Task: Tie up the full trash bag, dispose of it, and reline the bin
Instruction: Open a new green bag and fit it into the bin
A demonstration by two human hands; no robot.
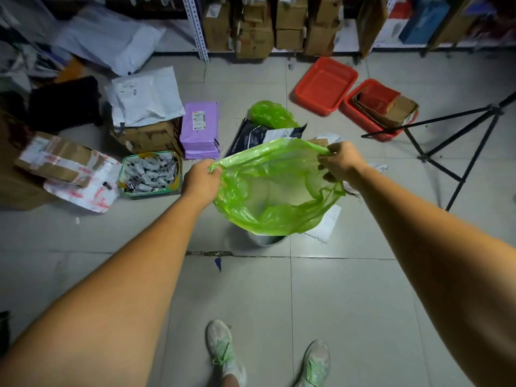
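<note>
- Head view, the risk: my left hand (199,181) and right hand (339,160) each pinch only a thin bunch of the green liner (268,191) at its rim. If the film slips or tears as I stretch it, the mouth may collapse beside the bin (265,240).
- Head view, the look: the liner is thin, translucent and crinkled. Its mouth is spread open in the air just above the bin, mostly hiding it.
</note>
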